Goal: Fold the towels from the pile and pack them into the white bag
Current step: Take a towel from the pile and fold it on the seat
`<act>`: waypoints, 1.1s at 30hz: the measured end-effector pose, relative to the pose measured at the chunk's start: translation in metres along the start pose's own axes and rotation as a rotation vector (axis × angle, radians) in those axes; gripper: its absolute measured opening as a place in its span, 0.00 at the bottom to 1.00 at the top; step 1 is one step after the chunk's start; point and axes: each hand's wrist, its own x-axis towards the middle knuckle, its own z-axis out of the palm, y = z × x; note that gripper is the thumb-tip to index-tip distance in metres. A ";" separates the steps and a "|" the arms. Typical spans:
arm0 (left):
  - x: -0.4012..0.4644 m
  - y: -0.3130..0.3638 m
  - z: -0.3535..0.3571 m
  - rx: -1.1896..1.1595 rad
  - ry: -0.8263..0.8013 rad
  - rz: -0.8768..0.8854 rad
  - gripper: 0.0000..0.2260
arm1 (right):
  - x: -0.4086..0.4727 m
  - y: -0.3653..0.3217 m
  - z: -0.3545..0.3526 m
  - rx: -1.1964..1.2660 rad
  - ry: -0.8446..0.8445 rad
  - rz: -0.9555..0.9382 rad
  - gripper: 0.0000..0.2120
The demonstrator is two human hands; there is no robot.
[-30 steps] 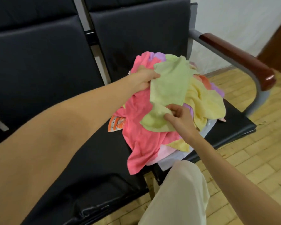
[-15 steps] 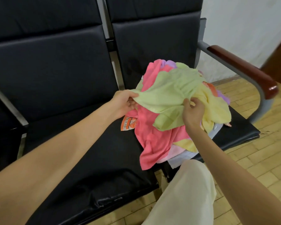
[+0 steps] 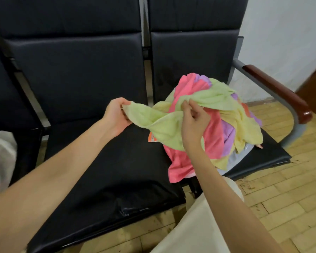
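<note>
step in hand: pulling one green towel (image 3: 164, 123) free of the pile (image 3: 213, 125) so it can be folded; this is a judgement from how the cloth is stretched between the two hands.
left hand (image 3: 115, 115): centre of the frame, just left of the pile, fingers curled round one corner of the green towel, gripping it.
right hand (image 3: 193, 123): right of centre, in front of the pile, thumb and forefinger pinching the upper edge of the same towel, the other fingers loosely curled.
green towel: one end lifted out over the empty left seat (image 3: 106, 170), the far end lying across the top of the pile, draped over pink and yellow cloth.
pile: heaped on the right seat (image 3: 270, 152), centre right of the frame, pink, purple, yellow and green mixed.
white bag: a pale sheet (image 3: 243, 154) shows under the lower right of the pile; i cannot tell whether it is the bag.
how to do it well: draw the towel leftward and upward, so the far end slides off without dragging neighbours.
next: find a second corner along the same edge, spread the cloth flat over the left seat, then fold.
risk: the pink towel (image 3: 181, 167) hangs over the seat's front edge, lower centre; a hard tug could tip it to the floor (image 3: 281, 198).
progress: early, to judge by the size of the pile.
</note>
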 end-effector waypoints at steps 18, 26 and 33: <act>-0.084 -0.026 -0.260 -0.042 0.711 0.046 0.05 | -0.167 0.027 0.122 -0.483 -1.169 0.466 0.21; -0.084 -0.041 -0.278 -0.426 0.673 -0.010 0.05 | -0.149 0.043 0.091 -0.476 -1.434 0.554 0.26; -0.060 -0.055 -0.189 -0.243 0.531 0.128 0.05 | -0.102 0.083 0.038 -0.639 -1.132 0.731 0.33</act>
